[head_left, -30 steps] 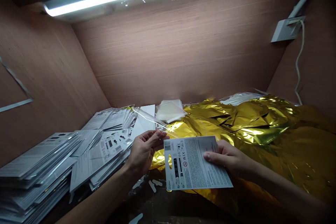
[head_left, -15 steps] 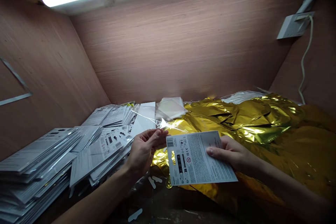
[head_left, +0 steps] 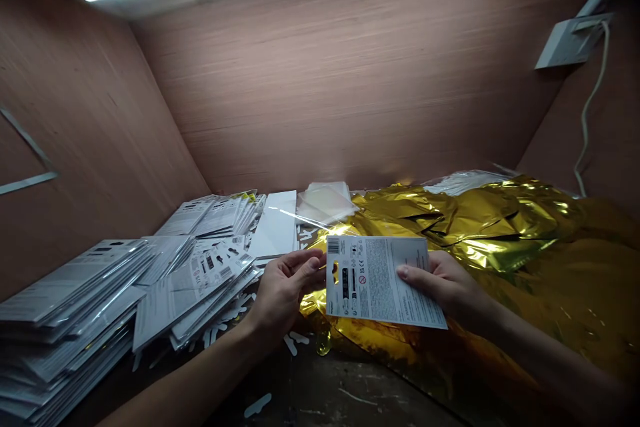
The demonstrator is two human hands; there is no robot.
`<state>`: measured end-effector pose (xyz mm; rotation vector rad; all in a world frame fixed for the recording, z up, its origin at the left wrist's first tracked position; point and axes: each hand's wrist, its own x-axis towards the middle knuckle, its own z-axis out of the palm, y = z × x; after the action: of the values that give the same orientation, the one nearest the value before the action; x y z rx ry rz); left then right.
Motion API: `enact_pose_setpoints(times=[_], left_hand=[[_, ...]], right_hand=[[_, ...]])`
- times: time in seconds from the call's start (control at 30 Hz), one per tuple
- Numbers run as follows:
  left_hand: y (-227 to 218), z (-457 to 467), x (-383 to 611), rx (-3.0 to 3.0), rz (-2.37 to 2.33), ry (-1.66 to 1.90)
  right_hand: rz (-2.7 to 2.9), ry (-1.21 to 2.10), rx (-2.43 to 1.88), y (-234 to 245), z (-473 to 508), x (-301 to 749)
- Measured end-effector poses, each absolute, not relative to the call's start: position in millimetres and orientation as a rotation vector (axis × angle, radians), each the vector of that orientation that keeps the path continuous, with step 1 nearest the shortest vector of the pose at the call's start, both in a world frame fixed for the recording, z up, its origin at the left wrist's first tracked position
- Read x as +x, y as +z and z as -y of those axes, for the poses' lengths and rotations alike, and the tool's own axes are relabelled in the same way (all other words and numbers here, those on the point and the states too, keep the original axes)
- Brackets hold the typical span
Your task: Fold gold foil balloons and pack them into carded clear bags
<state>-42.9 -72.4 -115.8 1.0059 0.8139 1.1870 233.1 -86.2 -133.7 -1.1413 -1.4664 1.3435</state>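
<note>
Pretty boxed in: wooden wall (head_left: 350,93) at the back, stacks of packed cards (head_left: 80,287) crowding the left, gold foil (head_left: 480,233) sprawled along the right. Most elbow room straight up, plus a strip of dark table (head_left: 345,387) down front with a few white tabs (head_left: 257,405). Printed card (head_left: 377,287) held up over the foil, hole end pointing left. Right hand (head_left: 446,285) clamped on its right side, thumb across the face. Left hand (head_left: 290,280) just beside the hole end, thumb close to fingers, can't tell if closed on anything.
</note>
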Motion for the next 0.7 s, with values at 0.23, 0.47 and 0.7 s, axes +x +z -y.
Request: enact_pose_setpoints(times=[0.23, 0.47, 0.7], left_hand=[[-117.3, 73.4, -43.3, 1.029, -0.773, 1.169], [-118.8, 77.7, -39.7, 0.997, -0.693, 1.142], [-123.9, 76.8, -38.9, 0.970, -0.622, 1.071]], right_hand=[[1.426, 1.349, -1.098, -139.9, 85.5, 229.9], [1.324, 1.276, -1.112, -137.7, 88.2, 224.4], [1.308, 1.192, -1.138, -138.2, 88.0, 224.7]])
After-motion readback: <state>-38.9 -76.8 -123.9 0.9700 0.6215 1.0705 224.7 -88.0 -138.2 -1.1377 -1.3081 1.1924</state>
